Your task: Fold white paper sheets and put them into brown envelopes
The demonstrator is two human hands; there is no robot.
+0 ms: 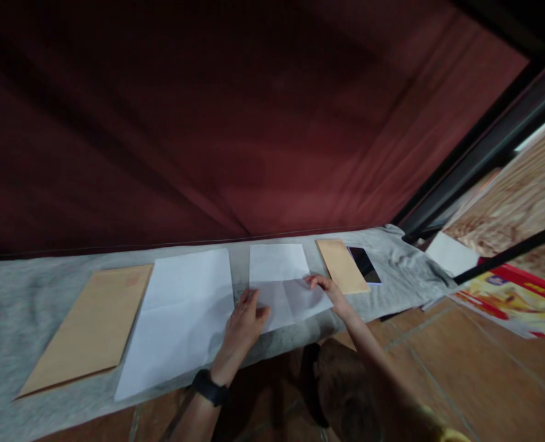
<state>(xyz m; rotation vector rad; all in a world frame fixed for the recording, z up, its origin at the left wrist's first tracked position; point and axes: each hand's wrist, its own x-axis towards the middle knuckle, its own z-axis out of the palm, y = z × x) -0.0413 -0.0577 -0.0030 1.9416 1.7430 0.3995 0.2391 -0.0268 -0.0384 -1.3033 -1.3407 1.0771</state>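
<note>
A white sheet of paper (279, 276) lies on a grey cloth (14, 307), with a folded flap at its near right. My left hand (244, 322), a black watch on its wrist, rests flat on the sheet's near left corner, fingers stretched out. My right hand (325, 287) presses its fingertips on the sheet's right edge, fingers extended. A larger creased white sheet (180, 313) lies just left of my left hand. A small brown envelope (343, 265) lies just right of my right hand.
A large brown envelope (92, 325) lies at the left on the cloth. A dark phone (364, 264) sits beside the small envelope. A dark red curtain (207, 123) hangs behind. Tiled floor (461, 368) and printed posters (512, 301) lie at the right.
</note>
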